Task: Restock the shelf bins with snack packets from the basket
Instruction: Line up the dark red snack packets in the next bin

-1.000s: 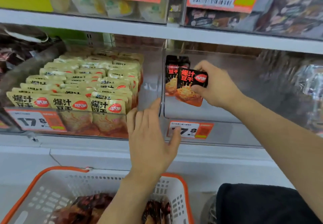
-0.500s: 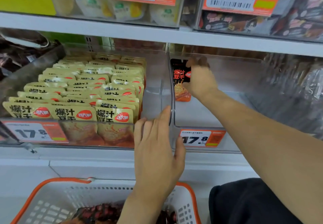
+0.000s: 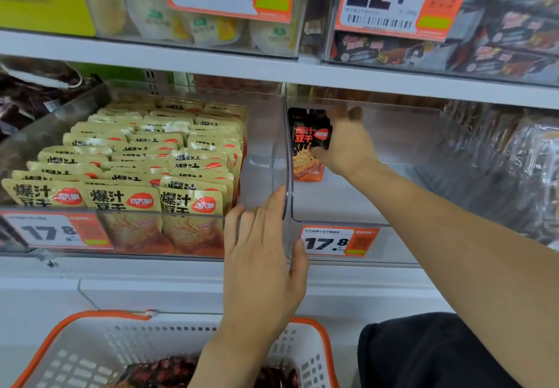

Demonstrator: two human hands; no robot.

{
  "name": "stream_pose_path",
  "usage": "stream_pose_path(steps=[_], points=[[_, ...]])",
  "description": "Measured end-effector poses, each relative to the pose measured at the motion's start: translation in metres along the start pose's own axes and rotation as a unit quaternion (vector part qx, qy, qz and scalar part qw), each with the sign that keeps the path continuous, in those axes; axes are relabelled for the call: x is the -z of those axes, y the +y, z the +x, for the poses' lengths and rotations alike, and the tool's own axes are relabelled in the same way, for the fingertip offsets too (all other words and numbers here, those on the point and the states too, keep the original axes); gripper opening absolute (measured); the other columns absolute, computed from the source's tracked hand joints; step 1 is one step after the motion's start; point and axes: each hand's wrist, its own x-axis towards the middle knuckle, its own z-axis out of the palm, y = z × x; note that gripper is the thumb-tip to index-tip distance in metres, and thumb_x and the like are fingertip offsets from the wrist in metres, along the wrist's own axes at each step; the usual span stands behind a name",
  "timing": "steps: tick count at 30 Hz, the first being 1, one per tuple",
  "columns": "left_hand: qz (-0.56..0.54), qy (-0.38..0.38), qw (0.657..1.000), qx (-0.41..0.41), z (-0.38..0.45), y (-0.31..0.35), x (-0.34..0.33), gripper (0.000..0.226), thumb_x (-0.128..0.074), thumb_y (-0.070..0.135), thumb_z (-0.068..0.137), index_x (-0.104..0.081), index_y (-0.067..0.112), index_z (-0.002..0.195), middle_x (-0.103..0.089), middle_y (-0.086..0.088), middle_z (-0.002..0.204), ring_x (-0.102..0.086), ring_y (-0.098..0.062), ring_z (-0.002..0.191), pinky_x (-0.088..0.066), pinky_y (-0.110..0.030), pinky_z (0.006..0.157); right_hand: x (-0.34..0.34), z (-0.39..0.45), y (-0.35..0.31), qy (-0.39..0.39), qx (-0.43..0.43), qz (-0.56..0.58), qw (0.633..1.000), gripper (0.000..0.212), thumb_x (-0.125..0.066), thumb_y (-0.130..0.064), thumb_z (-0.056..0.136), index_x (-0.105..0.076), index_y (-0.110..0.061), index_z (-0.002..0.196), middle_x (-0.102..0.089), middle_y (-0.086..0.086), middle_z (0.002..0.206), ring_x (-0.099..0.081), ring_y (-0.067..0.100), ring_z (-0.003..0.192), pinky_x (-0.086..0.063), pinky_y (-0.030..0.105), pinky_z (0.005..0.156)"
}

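**Two hands at the clear divider, one black packet going in**

Two clear bins share the middle shelf, split by a clear divider (image 3: 286,157), which is your landmark. Left of the divider, the left bin (image 3: 260,133) is packed with rows of beige snack packets (image 3: 127,200) standing upright, with a bare strip of bin between them and the divider. Right of the divider, the right bin (image 3: 341,203) holds only the black packet (image 3: 308,142), which stands upright and close against the divider near the back. Below the divider on the right bin's front sits a 17.8 price tag (image 3: 338,241). Further right of the divider, crinkled clear-wrapped goods (image 3: 532,170) fill the next section. Below the divider, the orange-rimmed basket (image 3: 90,315) holds dark red packets (image 3: 163,372).

Your right hand (image 3: 348,145) reaches over the right bin's front wall; its fingers (image 3: 351,114) curl over the black packet's top edge and the thumb presses its face, so you hold it pinched. Your left hand (image 3: 263,254) lies flat at the divider's front edge, fingers straight and close together on the left bin's front, thumb on the right bin's side, holding nothing.
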Motion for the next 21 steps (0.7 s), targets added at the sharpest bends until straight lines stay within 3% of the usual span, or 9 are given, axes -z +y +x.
stream_pose_path(steps=[4,6,8,11,14,16,18,19,21], points=[[-0.104,0.09,0.99,-0.004,-0.006,0.002,0.003,0.044,-0.059,0.012,0.087,-0.056,0.006,0.13,-0.055,0.003,0.123,-0.042,-0.01,0.123,-0.03,-0.034,0.112,0.024,-0.02,0.007,0.015,0.024,0.006,1.0,0.057,-0.075,-0.023,0.085,-0.044,-0.012,0.131,-0.049,0.015,0.129,-0.06,0.036,0.102,-0.048,0.037,0.081],[-0.14,0.187,0.972,-0.003,-0.018,0.0,0.005,0.023,-0.056,0.001,0.084,-0.064,0.001,0.105,-0.059,0.001,0.11,-0.052,-0.013,0.109,-0.039,-0.028,0.1,0.039,-0.04,0.006,0.034,0.053,0.057,0.996,0.04,-0.075,-0.023,0.085,-0.052,-0.016,0.118,-0.059,0.006,0.111,-0.062,0.023,0.088,-0.047,0.03,0.075],[-0.163,0.199,0.965,0.051,-0.036,-0.008,-0.001,0.015,-0.051,0.007,0.087,-0.063,0.006,0.095,-0.058,0.004,0.096,-0.053,-0.007,0.094,-0.039,-0.016,0.087,0.056,-0.069,-0.005,0.024,0.085,0.133,0.987,0.028,-0.074,-0.02,0.085,-0.057,-0.019,0.106,-0.061,-0.003,0.089,-0.058,0.01,0.069,-0.049,0.026,0.07],[-0.169,0.083,0.968,0.167,-0.076,-0.039,-0.024,0.014,-0.054,0.01,0.089,-0.059,0.022,0.094,-0.058,0.008,0.088,-0.052,0.001,0.087,-0.04,-0.012,0.074,0.07,-0.122,-0.032,-0.044,0.17,0.217,0.96,0.02,-0.075,-0.016,0.084,-0.06,-0.021,0.097,-0.06,-0.007,0.074,-0.057,0.012,0.061,-0.044,0.016,0.059],[-0.102,-0.065,0.945,0.305,-0.139,-0.087,-0.051,0.014,-0.06,0.01,0.091,-0.057,0.024,0.094,-0.057,0.005,0.088,-0.057,-0.011,0.082,-0.05,-0.036,0.073,0.044,-0.167,-0.045,-0.169,0.216,0.228,0.934,0.02,-0.073,-0.02,0.084,-0.059,-0.023,0.098,-0.059,-0.009,0.078,-0.055,0.008,0.063,-0.042,0.017,0.059],[-0.02,-0.172,0.909,0.379,-0.183,-0.116,-0.055,0.015,-0.061,0.017,0.088,-0.059,0.02,0.102,-0.057,0.001,0.097,-0.06,-0.024,0.093,-0.051,-0.042,0.079,0.006,-0.193,-0.047,-0.254,0.228,0.188,0.921,0.021,-0.072,-0.023,0.086,-0.059,-0.021,0.103,-0.062,-0.008,0.086,-0.051,0.0,0.066,-0.041,0.022,0.064],[0.066,-0.278,0.863,0.416,-0.222,-0.133,-0.052,0.032,-0.062,0.03,0.085,-0.058,0.018,0.115,-0.056,-0.003,0.113,-0.055,-0.028,0.112,-0.049,-0.041,0.088,-0.04,-0.217,-0.045,-0.339,0.21,0.145,0.906,0.024,-0.068,-0.021,0.087,-0.058,-0.018,0.108,-0.064,-0.003,0.097,-0.047,0.002,0.075,-0.045,0.031,0.076],[0.103,-0.32,0.844,0.419,-0.237,-0.137,-0.05,0.042,-0.061,0.037,0.087,-0.055,0.018,0.124,-0.053,-0.004,0.124,-0.05,-0.027,0.12,-0.047,-0.039,0.094,-0.063,-0.229,-0.044,-0.381,0.193,0.124,0.896,0.025,-0.065,-0.02,0.088,-0.056,-0.017,0.111,-0.063,0.001,0.103,-0.05,0.011,0.085,-0.047,0.035,0.081],[0.131,-0.355,0.84,0.389,-0.255,-0.137,-0.045,0.054,-0.058,0.045,0.092,-0.048,0.02,0.138,-0.046,-0.001,0.139,-0.043,-0.022,0.13,-0.04,-0.037,0.104,-0.104,-0.254,-0.039,-0.448,0.162,0.088,0.875,0.026,-0.062,-0.019,0.09,-0.053,-0.016,0.115,-0.059,0.006,0.109,-0.052,0.023,0.095,-0.048,0.04,0.083]])
